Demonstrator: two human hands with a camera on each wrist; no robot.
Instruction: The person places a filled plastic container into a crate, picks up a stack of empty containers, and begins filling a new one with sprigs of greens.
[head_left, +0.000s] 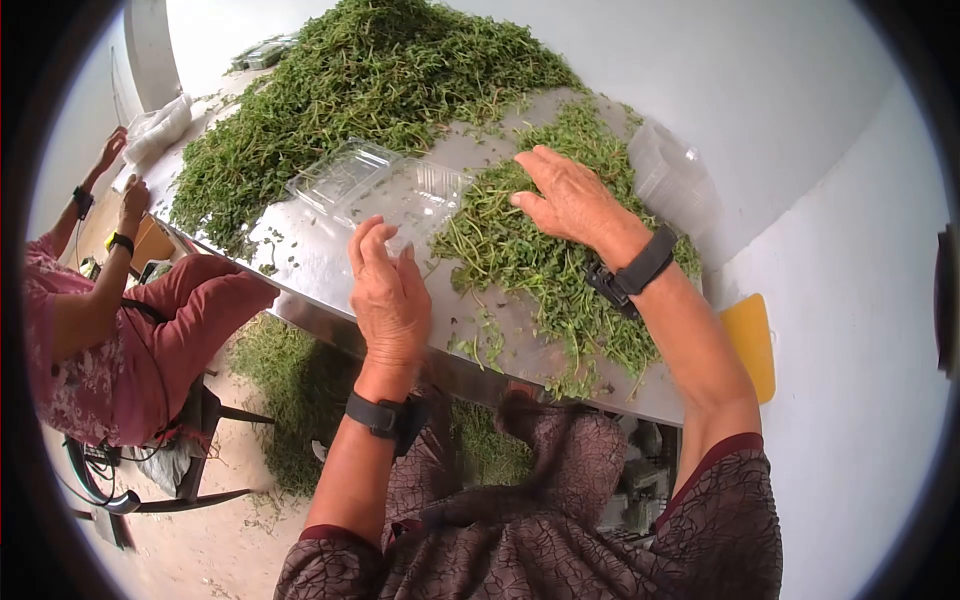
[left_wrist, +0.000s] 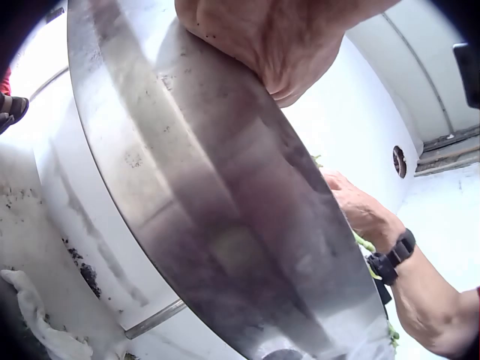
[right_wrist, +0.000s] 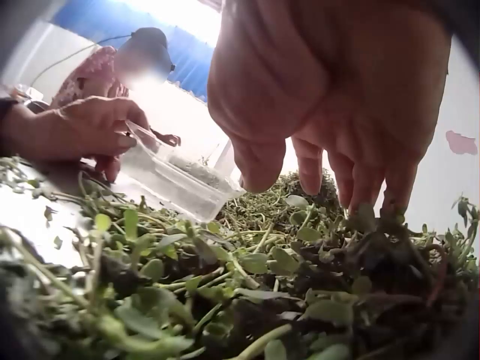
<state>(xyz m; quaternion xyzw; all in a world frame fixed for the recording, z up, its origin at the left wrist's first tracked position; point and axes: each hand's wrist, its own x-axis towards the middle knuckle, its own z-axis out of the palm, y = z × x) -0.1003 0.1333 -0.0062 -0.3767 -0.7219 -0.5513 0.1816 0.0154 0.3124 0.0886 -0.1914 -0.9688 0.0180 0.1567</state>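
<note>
A clear plastic clamshell box (head_left: 345,182) lies opened out on the metal table. At its near edge is my left hand (head_left: 388,305), which seems to pinch the rim between thumb and fingers in the right wrist view. My right hand (head_left: 578,200) rests over a smaller heap of leafy green stems (head_left: 560,275), right of the box. Its fingers (right_wrist: 307,169) point down, loosely extended, their tips among the leaves (right_wrist: 277,262). The left wrist view mostly shows the table's metal side (left_wrist: 225,195), with the left hand (left_wrist: 277,45) above it.
A large mound of the same greens (head_left: 370,90) covers the table's far side. Nested clear boxes (head_left: 668,175) stand by the wall at right, above a yellow panel (head_left: 750,345). Another person (head_left: 95,340) sits at left. More greens (head_left: 300,390) lie on the floor.
</note>
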